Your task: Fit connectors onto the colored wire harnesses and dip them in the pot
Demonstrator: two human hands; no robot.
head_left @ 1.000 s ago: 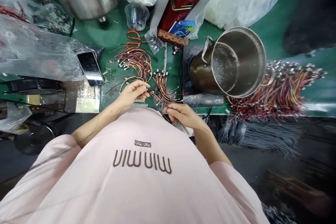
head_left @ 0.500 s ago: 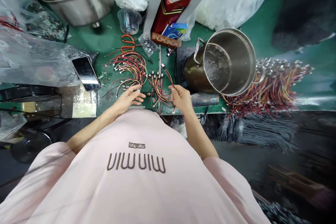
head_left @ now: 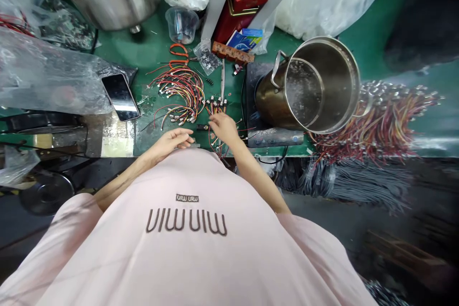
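My left hand (head_left: 178, 138) is near the table's front edge, its fingers extended and loosely apart with nothing visible in them. Just above it lies a fanned pile of red, yellow, black and white wire harnesses (head_left: 186, 87) with small white plugs. My right hand (head_left: 224, 129) reaches over a smaller bundle of wire harnesses (head_left: 217, 105), which has black and silver connectors at its far end. Its fingers are bent and closed on wires in this bundle, the fingertips partly hidden. Between the hands sits a small black block (head_left: 202, 127).
Orange-handled scissors (head_left: 178, 54) and a small bag of parts (head_left: 207, 57) lie beyond the piles. A phone (head_left: 121, 97) is at left. A tall metal pot (head_left: 274, 105) tilts at right, beside a large heap of wire harnesses (head_left: 380, 119). A steel basin (head_left: 114, 0) stands behind.
My right hand has moved left from the bundle's right side onto it; the red wire it held up is no longer seen raised. My left hand has drawn slightly back from the fanned pile.
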